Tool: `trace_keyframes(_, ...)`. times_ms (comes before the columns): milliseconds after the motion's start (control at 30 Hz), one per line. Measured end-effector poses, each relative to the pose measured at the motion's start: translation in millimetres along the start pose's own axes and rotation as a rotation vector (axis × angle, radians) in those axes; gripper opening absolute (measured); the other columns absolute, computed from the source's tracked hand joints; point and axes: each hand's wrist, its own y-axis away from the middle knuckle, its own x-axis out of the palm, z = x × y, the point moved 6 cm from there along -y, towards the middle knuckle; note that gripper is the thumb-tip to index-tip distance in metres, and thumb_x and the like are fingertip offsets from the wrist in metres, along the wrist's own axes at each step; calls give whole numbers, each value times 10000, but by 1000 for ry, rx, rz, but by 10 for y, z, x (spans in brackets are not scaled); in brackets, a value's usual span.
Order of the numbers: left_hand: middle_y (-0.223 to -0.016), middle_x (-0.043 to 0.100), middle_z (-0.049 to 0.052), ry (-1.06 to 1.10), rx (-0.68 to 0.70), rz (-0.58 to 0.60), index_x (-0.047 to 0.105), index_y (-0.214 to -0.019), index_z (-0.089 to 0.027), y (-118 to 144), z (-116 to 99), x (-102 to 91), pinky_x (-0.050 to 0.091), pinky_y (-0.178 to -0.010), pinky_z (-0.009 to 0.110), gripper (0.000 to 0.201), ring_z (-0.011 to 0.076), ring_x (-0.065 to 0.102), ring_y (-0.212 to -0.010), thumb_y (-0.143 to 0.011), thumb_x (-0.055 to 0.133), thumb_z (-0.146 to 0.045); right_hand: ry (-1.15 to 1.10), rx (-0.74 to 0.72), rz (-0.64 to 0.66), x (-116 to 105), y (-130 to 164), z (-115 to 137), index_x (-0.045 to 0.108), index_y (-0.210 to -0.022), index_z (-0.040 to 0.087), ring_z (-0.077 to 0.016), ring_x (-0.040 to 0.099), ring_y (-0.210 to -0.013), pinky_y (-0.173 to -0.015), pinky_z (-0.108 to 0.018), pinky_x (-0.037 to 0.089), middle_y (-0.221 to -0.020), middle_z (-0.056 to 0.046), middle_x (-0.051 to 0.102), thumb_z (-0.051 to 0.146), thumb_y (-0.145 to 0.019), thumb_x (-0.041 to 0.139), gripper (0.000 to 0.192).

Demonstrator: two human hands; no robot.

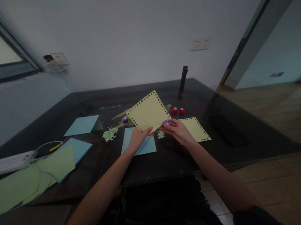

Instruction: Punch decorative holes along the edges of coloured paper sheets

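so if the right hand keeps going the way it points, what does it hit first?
The right hand points left and slightly away, so probably the yellow punched sheet at the purple punch it holds; depth is unclear.

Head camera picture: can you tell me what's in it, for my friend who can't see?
Two hands hold up a yellow paper with punched holes along its edges: the left hand grips its bottom corner, the right hand presses a purple punch on its edge. Below on the dark table lie blue paper, paper bits and two red punches.
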Motion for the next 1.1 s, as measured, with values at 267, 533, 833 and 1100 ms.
trace_keyframes(267,-869,730,90,-63,46,26,675,-865,-120,6,49,30,518,-842,358,190,231,664,-913,-758,606,-262,47,17,-27,-27,4,-22,609,-783,192,-161,658,-740,-695,-299,556,-810,-12,643,296,-547,819,332)
trace_keyframes(533,-890,729,94,-58,31,20,670,-884,-121,2,29,46,526,-830,369,186,232,675,-878,-740,620,-228,110,47,-105,-45,10,-53,615,-746,186,-127,601,-672,-514,-222,457,-765,-17,636,309,-518,823,332)
trace_keyframes(833,-887,728,101,-69,21,16,666,-885,-117,6,25,40,515,-855,384,196,239,670,-903,-724,629,-223,59,61,-105,-29,8,-67,626,-719,179,-127,582,-685,-598,-261,469,-754,-19,623,272,-523,809,283)
trace_keyframes(1100,-829,733,83,-41,14,33,663,-883,-127,9,31,61,535,-813,383,200,248,677,-863,-729,619,-248,86,69,-121,-24,17,-53,609,-723,177,-134,580,-686,-568,-255,455,-741,-19,614,302,-513,810,316)
